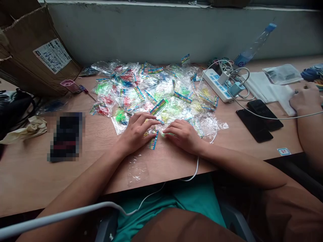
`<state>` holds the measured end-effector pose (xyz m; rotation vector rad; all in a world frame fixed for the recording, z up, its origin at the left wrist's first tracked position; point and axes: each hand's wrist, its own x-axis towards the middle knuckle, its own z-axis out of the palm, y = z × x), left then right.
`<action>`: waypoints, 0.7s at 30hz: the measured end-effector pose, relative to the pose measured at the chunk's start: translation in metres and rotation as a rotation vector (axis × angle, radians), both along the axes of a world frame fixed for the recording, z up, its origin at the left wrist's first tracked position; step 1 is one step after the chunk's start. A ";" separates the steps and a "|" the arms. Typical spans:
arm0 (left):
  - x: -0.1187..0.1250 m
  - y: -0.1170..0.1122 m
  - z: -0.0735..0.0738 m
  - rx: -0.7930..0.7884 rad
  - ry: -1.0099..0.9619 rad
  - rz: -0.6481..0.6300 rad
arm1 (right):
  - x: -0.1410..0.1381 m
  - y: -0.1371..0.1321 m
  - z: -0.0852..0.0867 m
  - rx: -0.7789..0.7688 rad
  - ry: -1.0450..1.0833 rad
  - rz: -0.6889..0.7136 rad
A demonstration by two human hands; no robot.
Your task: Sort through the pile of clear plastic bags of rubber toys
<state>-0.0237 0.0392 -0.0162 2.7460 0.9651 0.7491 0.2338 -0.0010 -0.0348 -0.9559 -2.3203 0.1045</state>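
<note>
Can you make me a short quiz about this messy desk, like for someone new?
1. True or false: the white power strip sits to the right of the pile of clear plastic packets.
2. How many black phones lie near the white power strip?
3. What are the left hand and right hand touching? A: a cardboard box. B: clear plastic packets. C: a water bottle.

Key: 1. True. 2. Two. 3. B.
</note>
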 end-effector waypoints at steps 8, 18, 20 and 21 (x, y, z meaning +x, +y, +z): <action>-0.025 -0.036 0.045 0.171 0.015 0.043 | 0.001 0.001 -0.003 0.047 -0.007 0.013; -0.092 -0.152 -0.010 0.086 0.284 0.092 | -0.005 0.004 0.003 0.176 0.006 0.096; -0.099 -0.161 -0.018 0.146 0.258 0.150 | -0.004 0.005 0.010 0.224 0.040 0.102; -0.103 -0.165 -0.021 0.157 0.242 0.166 | -0.001 0.005 0.016 0.240 0.058 0.093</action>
